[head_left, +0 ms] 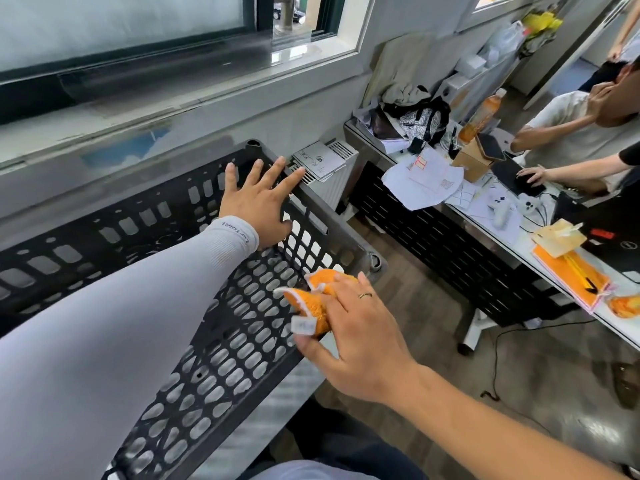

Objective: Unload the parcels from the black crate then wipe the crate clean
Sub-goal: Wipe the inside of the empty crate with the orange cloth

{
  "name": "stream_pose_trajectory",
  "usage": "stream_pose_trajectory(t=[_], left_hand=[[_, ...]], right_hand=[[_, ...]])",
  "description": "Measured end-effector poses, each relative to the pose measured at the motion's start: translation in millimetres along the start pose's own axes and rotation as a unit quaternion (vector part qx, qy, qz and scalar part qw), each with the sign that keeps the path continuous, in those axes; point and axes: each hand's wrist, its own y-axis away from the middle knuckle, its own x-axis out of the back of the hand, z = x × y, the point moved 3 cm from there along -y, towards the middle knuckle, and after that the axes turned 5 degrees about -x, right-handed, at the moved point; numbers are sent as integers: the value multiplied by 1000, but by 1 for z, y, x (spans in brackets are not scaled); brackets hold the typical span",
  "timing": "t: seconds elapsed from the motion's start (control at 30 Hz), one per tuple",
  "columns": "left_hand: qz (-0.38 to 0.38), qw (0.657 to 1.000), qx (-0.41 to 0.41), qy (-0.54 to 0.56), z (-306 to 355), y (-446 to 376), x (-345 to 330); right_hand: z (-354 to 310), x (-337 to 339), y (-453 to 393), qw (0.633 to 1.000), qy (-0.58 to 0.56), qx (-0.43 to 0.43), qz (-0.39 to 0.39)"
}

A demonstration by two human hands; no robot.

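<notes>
Crate [214,341]: black lattice, under the window, long axis running from 7 o'clock to 1 o'clock; no parcels visible inside
Cloth [313,301]: orange, bunched, on the near wall close to the right-hand corner post
Right hand [360,344]: thumb and fingers pinching the cloth, pressing it to the lattice
Left hand [258,199]: fingers spread flat, bracing the far end wall at 12 o'clock from the cloth; holds nothing
Key relation: unwiped lattice stretches toward 7 o'clock from the cloth; right hand is nearer
Stage: judged unloading done, wiping under way
Desk [512,237]: cluttered, at 3 o'clock, apart from the crate
</notes>
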Motion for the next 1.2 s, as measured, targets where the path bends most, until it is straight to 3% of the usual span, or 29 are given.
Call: stream_pose_trajectory(t=[0.1, 0.27, 0.4, 0.53, 0.67, 0.83, 1.0, 1.2], left_hand=[[-3, 1000, 1, 1, 0, 0, 0], [-6, 1000, 1, -5, 0, 1, 2], [-11, 1000, 4, -3, 0, 0, 1], [-21, 1000, 7, 7, 2, 0, 1], [-34, 999, 5, 8, 2, 0, 2], [-41, 999, 3, 8, 0, 0, 2], [-35, 999, 2, 4, 1, 1, 2], [-44, 999, 4, 8, 1, 2, 4]], right_hand=[[7, -2, 4, 1000, -14, 20, -6], [41, 1, 0, 992, 63, 77, 75], [65, 2, -3, 988, 83, 57, 115], [45, -11, 7, 990, 4, 19, 140], [9, -22, 21, 992, -42, 42, 115], [-20, -34, 36, 995, -21, 75, 67], [15, -23, 19, 991, 23, 106, 83], [63, -6, -1, 985, 81, 50, 147]])
